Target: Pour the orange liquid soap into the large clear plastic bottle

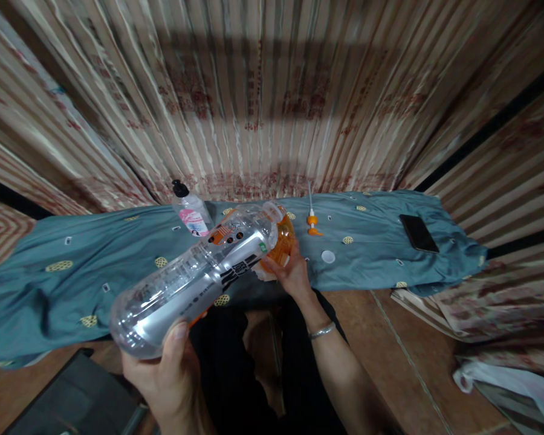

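Note:
My left hand (170,374) grips the base end of a large clear plastic bottle (194,278), which is tilted with its neck pointing up and away. The bottle's mouth meets an orange container (281,244) that my right hand (290,272) holds from below, fingers wrapped round it. Both are held over the near edge of a teal patterned cloth (72,284). A silver bracelet (321,330) sits on my right wrist.
On the cloth lie a small clear bottle with a black cap and pink label (190,211), an orange pump head with a white tube (312,220), a white round cap (328,257) and a black phone (418,233). Striped curtains hang behind. Tiled floor below.

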A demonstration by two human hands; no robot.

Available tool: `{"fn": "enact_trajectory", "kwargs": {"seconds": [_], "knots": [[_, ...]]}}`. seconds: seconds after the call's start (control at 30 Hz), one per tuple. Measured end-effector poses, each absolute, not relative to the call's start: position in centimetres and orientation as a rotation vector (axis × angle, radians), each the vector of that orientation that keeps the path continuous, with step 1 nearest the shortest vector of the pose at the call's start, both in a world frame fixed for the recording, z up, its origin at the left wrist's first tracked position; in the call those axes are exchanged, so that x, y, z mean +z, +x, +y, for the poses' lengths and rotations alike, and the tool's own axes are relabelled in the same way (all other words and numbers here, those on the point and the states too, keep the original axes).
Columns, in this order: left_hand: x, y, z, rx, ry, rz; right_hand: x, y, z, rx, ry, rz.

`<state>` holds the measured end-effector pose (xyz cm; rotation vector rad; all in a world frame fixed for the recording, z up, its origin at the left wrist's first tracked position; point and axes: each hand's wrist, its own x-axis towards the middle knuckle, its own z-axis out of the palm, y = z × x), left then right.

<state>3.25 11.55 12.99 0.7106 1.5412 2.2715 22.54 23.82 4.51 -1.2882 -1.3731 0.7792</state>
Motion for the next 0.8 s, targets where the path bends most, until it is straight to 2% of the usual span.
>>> {"fn": "enact_trajectory", "kwargs": {"seconds": [0.8], "knots": [[12.74, 3.24, 11.37, 2.278, 0.735, 1.535, 4.50, 22.66, 23.80, 0.789, -1.273, -1.388]]}}
